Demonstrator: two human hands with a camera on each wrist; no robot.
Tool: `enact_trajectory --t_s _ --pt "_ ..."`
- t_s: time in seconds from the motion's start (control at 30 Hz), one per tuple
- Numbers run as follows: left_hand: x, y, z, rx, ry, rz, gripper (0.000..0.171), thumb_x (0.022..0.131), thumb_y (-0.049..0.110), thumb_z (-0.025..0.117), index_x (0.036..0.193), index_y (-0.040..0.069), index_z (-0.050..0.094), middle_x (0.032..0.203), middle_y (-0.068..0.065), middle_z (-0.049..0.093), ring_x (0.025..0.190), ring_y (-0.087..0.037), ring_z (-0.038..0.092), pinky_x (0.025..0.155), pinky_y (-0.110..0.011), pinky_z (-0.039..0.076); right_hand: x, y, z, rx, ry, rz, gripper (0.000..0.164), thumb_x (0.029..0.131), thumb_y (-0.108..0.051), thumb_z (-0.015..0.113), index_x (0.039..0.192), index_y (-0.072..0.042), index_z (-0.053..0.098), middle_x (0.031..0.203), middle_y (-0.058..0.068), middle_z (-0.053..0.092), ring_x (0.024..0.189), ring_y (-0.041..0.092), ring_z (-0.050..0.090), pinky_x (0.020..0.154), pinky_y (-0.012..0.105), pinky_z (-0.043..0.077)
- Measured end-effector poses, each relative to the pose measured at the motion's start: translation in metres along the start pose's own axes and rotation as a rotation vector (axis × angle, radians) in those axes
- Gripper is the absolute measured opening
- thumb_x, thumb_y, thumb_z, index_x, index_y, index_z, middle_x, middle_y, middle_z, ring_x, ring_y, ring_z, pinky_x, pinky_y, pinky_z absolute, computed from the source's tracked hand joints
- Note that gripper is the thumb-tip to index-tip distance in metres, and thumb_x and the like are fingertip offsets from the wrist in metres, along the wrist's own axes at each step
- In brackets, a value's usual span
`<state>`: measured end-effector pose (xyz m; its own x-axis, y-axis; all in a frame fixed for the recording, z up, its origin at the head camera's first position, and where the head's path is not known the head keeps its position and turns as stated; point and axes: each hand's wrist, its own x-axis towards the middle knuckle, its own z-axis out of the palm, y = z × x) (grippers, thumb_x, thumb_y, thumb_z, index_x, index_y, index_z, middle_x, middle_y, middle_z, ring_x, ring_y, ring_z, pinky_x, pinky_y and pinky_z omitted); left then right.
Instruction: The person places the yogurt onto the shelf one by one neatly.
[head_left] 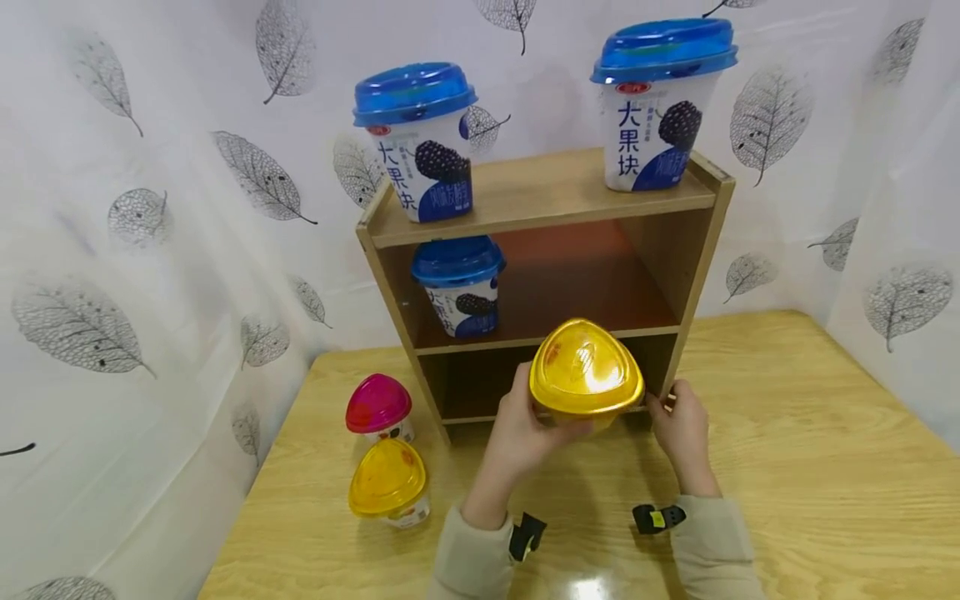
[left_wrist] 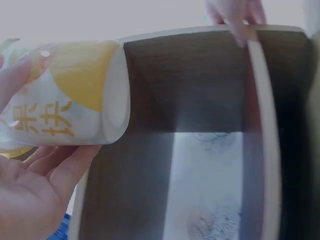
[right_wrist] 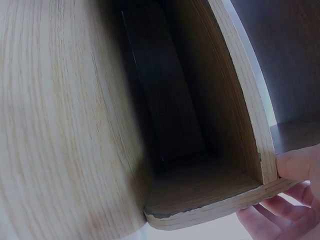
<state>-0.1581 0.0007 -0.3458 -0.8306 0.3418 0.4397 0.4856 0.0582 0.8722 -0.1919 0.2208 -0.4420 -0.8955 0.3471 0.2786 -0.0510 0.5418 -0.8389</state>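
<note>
My left hand holds a yogurt cup with a yellow lid in front of the lower part of a small wooden shelf. In the left wrist view, the cup lies between thumb and fingers, its white base towards the shelf. The right hand grips the shelf's lower right side. In the right wrist view, the thumb lies on the board's front edge and the fingers curl round the outside of the side panel.
Blue-lidded yogurt cups stand on the shelf top at left and right, and another on the middle level. A pink-lidded cup and a yellow-lidded cup stand on the table, left of the shelf.
</note>
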Motion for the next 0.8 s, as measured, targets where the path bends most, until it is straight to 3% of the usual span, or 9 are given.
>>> enact_trajectory --t_s 0.13,0.23,0.37,0.43,0.57,0.8 --pt "0.008 0.025 0.001 -0.025 0.017 0.072 0.064 0.069 0.001 0.073 0.122 0.007 0.037 0.114 -0.009 0.054 0.096 -0.016 0.054 0.075 -0.030 0.048 -0.001 0.000 0.001 0.003 0.009 -0.014 0.019 0.084 0.000 0.052 0.098 0.012 0.046 0.103 0.033 0.050 0.096 0.049 0.050 0.073 0.048 0.047" --pt "0.014 0.040 0.003 -0.004 0.071 0.158 0.065 0.068 -0.003 0.072 0.122 0.001 0.037 0.113 -0.013 0.054 0.096 -0.017 0.053 0.075 -0.030 0.048 -0.003 0.001 0.003 -0.002 0.033 -0.033 0.017 0.084 0.000 0.053 0.094 0.011 0.046 0.100 0.033 0.051 0.093 0.049 0.051 0.072 0.049 0.047" --pt "0.023 0.045 0.007 0.054 0.165 0.296 0.063 0.065 -0.006 0.073 0.119 -0.004 0.040 0.108 -0.017 0.052 0.095 -0.020 0.054 0.075 -0.029 0.049 -0.003 0.002 0.004 0.001 0.046 -0.041 0.015 0.083 0.001 0.054 0.092 0.010 0.046 0.100 0.032 0.051 0.092 0.049 0.052 0.072 0.050 0.047" --pt "0.029 0.042 0.009 0.081 0.202 0.322 0.062 0.065 -0.004 0.074 0.118 -0.004 0.042 0.106 -0.016 0.049 0.094 -0.020 0.053 0.076 -0.029 0.048 -0.003 0.002 0.003 0.004 0.045 -0.041 0.014 0.084 0.001 0.053 0.091 0.010 0.046 0.100 0.033 0.051 0.093 0.049 0.051 0.072 0.050 0.047" --pt "0.042 0.028 0.012 0.116 0.242 0.295 0.062 0.067 0.006 0.076 0.120 0.004 0.046 0.106 -0.011 0.044 0.096 -0.017 0.050 0.079 -0.027 0.047 -0.003 0.003 0.002 0.009 0.036 -0.039 0.014 0.084 0.001 0.053 0.093 0.010 0.046 0.101 0.032 0.051 0.094 0.049 0.051 0.072 0.050 0.047" --pt "0.060 0.014 0.013 0.168 0.309 0.270 0.057 0.068 0.018 0.076 0.118 0.008 0.050 0.103 -0.009 0.048 0.086 -0.015 0.050 0.068 -0.024 0.049 -0.002 0.002 0.001 -0.003 0.034 -0.046 0.016 0.085 0.000 0.052 0.096 0.010 0.047 0.102 0.032 0.051 0.094 0.049 0.051 0.072 0.050 0.047"
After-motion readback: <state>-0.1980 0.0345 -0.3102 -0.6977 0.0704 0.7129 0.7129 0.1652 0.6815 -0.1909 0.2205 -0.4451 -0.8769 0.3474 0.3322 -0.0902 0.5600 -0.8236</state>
